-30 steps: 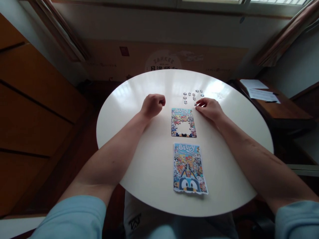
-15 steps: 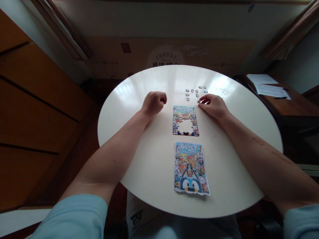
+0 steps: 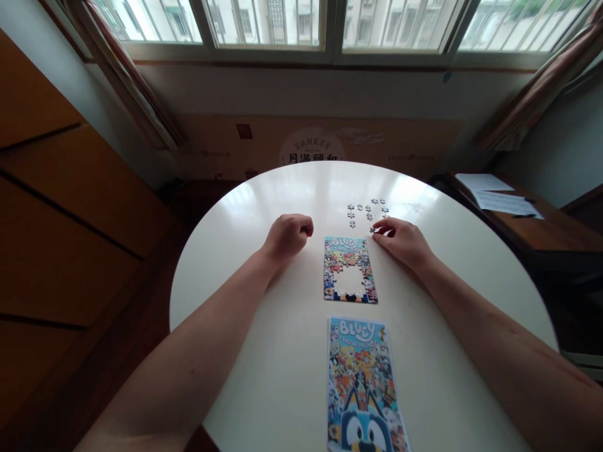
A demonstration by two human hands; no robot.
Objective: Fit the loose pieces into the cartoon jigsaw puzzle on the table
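A jigsaw puzzle (image 3: pixel 332 276) lies on the white table, its frame joined up around an open gap in the lower middle. Just beyond its upper right corner, my right hand (image 3: pixel 402 242) pinches a small puzzle piece (image 3: pixel 372 230) between thumb and fingers. Several loose pieces (image 3: pixel 369 209) are spread on the table past that hand. My left hand (image 3: pixel 288 235) rests curled in a fist left of the puzzle, with nothing visible in it. Nearer to me is a printed reference picture (image 3: pixel 360 376) headed "BLUEY", its bottom cut off by the view.
The round white table (image 3: pixel 264 389) fills the middle. A side desk (image 3: pixel 565 220) with paper sheets (image 3: pixel 504 202) and dark pens stands at the right. Behind the table a printed cardboard panel (image 3: pixel 207 141) leans below the windows (image 3: pixel 268 25). Wooden cabinets (image 3: pixel 61 220) are on the left.
The camera has tilted up, so the windows now show and the table sits lower in view. Both hands look nearly unmoved on the table, the right still pinching the piece.
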